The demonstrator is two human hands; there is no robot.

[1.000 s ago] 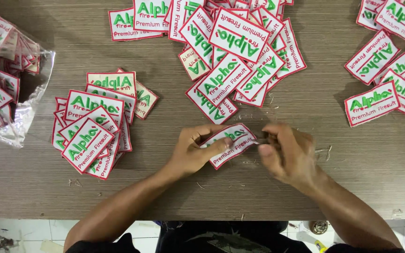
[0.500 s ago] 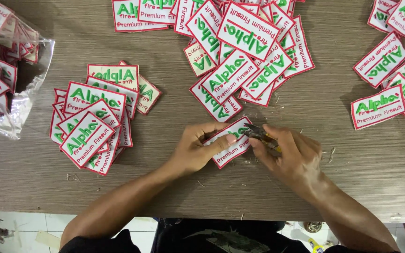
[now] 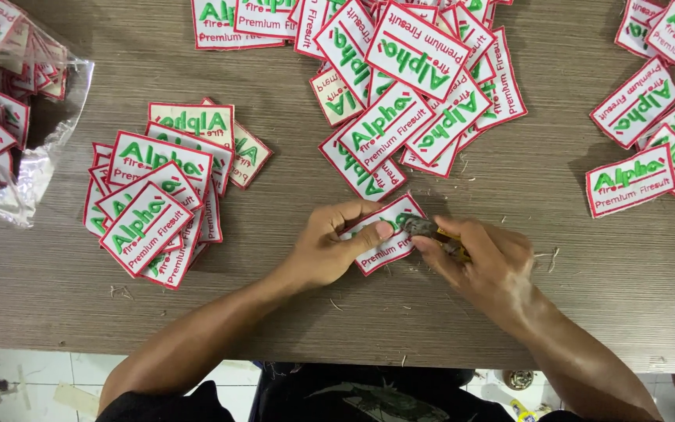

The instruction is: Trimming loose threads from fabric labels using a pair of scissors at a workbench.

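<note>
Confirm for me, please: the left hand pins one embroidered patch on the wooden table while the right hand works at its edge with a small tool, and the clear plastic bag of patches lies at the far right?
Not quite. In the head view the clear plastic bag lies at the far left, not the right. The rest holds: left hand pins the patch on the wooden table; right hand holds a small tool.

A small garment-trim workshop — a grey wood-grain worktable (image 3: 158,328) strewn with piles of embroidered patches (image 3: 400,94), more stuffed in a clear plastic bag (image 3: 33,168) far left, thread snippets (image 3: 123,291) scattered about — tiled floor (image 3: 25,383) below.
</note>
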